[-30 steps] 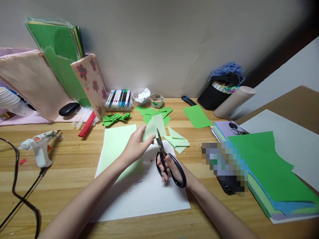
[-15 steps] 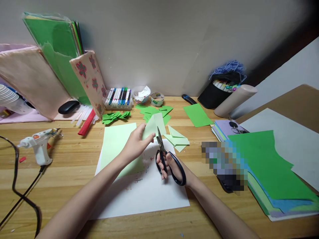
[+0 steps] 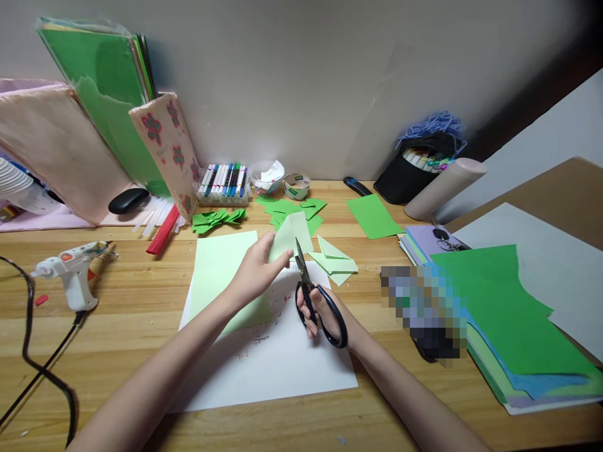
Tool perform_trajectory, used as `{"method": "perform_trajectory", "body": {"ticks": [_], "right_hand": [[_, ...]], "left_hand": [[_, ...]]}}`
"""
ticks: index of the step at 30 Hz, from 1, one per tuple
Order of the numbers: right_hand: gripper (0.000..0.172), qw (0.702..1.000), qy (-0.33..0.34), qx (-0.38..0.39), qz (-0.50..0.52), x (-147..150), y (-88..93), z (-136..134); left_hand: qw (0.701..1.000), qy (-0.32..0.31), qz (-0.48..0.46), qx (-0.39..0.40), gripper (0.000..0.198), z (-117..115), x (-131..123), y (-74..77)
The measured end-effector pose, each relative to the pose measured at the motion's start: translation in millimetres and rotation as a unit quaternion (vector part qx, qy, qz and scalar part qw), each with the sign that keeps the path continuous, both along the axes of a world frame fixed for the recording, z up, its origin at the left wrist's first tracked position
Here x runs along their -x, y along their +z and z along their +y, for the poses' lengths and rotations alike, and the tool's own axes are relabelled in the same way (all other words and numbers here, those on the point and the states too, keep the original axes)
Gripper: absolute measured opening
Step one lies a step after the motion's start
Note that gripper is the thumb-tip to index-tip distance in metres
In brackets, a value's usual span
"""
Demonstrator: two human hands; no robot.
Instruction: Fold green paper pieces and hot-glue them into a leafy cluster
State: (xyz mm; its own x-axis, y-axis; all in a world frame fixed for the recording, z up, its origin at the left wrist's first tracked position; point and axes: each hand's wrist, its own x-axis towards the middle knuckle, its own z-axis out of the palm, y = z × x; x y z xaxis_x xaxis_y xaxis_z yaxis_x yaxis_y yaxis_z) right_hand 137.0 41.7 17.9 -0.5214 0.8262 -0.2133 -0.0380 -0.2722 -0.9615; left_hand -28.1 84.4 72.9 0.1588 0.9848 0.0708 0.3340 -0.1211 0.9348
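My left hand point(image 3: 261, 267) pinches a folded piece of pale green paper point(image 3: 296, 233), held up above the desk. In my right hand point(image 3: 323, 309) are black-handled scissors point(image 3: 335, 323), fingers through the loops, with the blades pointing up at the paper's lower right edge. Whether the blades bite into the paper I cannot tell. Under my hands lie a pale green sheet point(image 3: 221, 270) and a white sheet point(image 3: 292, 370) with small coloured marks. Pale green cut pieces point(image 3: 335, 263) rest just right of the held paper, and darker green pieces point(image 3: 282, 212) lie behind it.
A white glue gun point(image 3: 75, 276) with a black cable lies at left. Along the wall stand a marker box point(image 3: 223, 193), tape roll point(image 3: 296, 186) and black pen holder point(image 3: 407, 169). A green sheet point(image 3: 490, 301) tops a paper stack at right; small green cuttings point(image 3: 219, 221) lie left of centre.
The scissors' handles have drawn slightly closer together, and my right hand has shifted a little. My left hand keeps its hold on the paper. The whole view has tilted very slightly.
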Motion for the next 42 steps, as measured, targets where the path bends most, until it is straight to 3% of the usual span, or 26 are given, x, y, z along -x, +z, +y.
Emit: {"method": "perform_trajectory", "body": {"ticks": [9,21,25,29,33,42], "right_hand": [[0.053,0.999,-0.014,-0.041,-0.03,1.7,-1.5,0.3],[0.05,0.999,-0.034,-0.023,-0.028,2.2,-9.3,-0.7],[0.049,0.999,-0.034,-0.017,-0.035,2.5,-9.3,-2.0],[0.05,0.998,-0.019,-0.026,-0.049,3.2,-6.8,-3.0],[0.058,1.0,0.008,0.006,-0.013,5.8,-5.0,-3.4],[0.067,0.997,0.015,0.067,0.03,7.5,-7.6,-1.9]], "left_hand": [[1.0,0.008,-0.014,0.007,0.023,0.6,0.4,-1.5],[0.999,0.008,-0.042,0.02,0.027,2.3,1.3,-4.5],[0.996,0.003,-0.06,0.063,0.033,3.3,3.6,-5.5],[0.996,0.035,-0.02,0.081,0.034,5.3,6.4,-9.6],[0.995,0.077,0.063,0.029,0.035,5.3,6.9,-12.7],[0.995,0.045,0.075,0.046,0.037,0.3,-1.0,-15.0]]}}
